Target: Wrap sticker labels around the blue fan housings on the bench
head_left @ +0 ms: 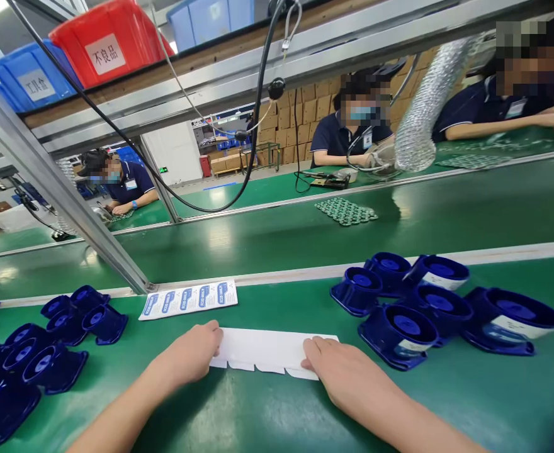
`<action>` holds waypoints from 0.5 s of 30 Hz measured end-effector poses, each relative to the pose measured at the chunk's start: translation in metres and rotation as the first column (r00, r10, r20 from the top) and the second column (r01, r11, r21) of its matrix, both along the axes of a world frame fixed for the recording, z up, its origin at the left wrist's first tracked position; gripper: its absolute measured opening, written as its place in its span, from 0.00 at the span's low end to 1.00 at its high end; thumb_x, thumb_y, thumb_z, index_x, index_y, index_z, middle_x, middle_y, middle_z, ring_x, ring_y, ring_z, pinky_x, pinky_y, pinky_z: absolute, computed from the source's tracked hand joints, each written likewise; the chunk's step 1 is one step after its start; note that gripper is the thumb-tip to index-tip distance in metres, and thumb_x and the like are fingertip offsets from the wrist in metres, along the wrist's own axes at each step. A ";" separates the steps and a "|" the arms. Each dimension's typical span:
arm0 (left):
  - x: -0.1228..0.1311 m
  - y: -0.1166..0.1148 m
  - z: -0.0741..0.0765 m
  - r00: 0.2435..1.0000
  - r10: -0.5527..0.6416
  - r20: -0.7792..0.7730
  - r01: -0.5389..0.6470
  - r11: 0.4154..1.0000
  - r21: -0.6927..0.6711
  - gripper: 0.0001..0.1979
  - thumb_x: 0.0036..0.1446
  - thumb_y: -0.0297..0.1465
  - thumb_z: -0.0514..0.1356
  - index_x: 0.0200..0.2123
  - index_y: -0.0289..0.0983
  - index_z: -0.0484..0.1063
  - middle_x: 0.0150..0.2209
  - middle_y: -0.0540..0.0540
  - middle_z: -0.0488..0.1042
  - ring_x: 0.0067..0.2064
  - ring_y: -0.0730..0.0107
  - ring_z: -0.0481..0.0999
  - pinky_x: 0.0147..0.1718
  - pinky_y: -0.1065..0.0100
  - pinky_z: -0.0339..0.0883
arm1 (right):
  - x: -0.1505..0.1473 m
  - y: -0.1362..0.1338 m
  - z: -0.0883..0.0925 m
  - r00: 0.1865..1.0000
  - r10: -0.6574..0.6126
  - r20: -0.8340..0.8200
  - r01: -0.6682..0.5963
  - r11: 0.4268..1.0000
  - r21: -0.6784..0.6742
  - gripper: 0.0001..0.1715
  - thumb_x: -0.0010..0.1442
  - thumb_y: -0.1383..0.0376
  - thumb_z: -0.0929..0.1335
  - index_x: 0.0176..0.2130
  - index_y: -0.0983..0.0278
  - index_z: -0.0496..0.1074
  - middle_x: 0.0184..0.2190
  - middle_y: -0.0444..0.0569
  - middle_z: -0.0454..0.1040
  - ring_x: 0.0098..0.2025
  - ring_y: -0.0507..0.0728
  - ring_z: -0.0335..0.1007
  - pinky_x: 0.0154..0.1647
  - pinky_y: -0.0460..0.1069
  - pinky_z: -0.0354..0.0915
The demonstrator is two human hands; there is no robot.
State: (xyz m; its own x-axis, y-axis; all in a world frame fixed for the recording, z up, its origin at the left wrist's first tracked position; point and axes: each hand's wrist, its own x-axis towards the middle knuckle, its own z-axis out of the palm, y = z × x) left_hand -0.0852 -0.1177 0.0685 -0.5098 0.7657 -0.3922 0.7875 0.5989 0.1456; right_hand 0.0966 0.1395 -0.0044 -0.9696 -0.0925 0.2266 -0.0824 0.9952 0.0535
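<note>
A white paper strip [265, 351] with a notched lower edge lies flat on the green bench [239, 409] in front of me. My left hand [192, 353] rests on its left end with the fingers curled down onto the paper. My right hand [340, 371] lies on its right end, fingers bent and pressing the edge. A sheet of blue and white labels [189, 299] lies just behind the strip.
Several dark blue fan housings [423, 305] stand at the right, some bearing white labels; more blue housings [31, 358] cluster at the left. A slanted metal post [69, 195] rises behind. Other people in navy shirts work across the green conveyor [305, 233].
</note>
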 end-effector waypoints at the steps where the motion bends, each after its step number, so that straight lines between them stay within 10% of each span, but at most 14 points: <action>1: -0.001 -0.001 0.001 1.000 0.003 0.020 -0.003 1.000 0.015 0.13 0.55 0.13 0.52 0.33 0.37 0.66 0.44 0.40 0.72 0.32 0.63 0.69 0.31 0.63 0.52 | -0.001 0.001 -0.001 1.000 0.002 -0.007 -0.002 1.000 -0.003 0.11 0.67 0.74 0.72 0.33 0.63 0.72 0.28 0.50 0.79 0.28 0.64 0.79 0.25 0.53 0.61; 8: -0.010 -0.009 0.021 0.959 -0.036 0.281 -0.016 0.984 0.178 0.09 0.63 0.26 0.55 0.29 0.38 0.63 0.30 0.50 0.68 0.32 0.68 0.62 0.32 0.66 0.52 | -0.001 0.008 0.008 0.981 0.014 -0.196 -0.018 1.000 -0.019 0.09 0.71 0.74 0.65 0.41 0.65 0.74 0.37 0.55 0.79 0.37 0.65 0.78 0.37 0.58 0.73; 15: 0.006 -0.002 0.016 0.758 0.013 0.652 -0.207 0.953 0.223 0.23 0.63 0.55 0.55 0.34 0.40 0.60 0.22 0.55 0.62 0.22 0.74 0.64 0.22 0.72 0.54 | 0.011 -0.028 0.030 0.724 0.267 -0.636 -0.366 0.930 -0.027 0.12 0.71 0.71 0.65 0.51 0.65 0.75 0.51 0.62 0.80 0.56 0.66 0.75 0.62 0.66 0.71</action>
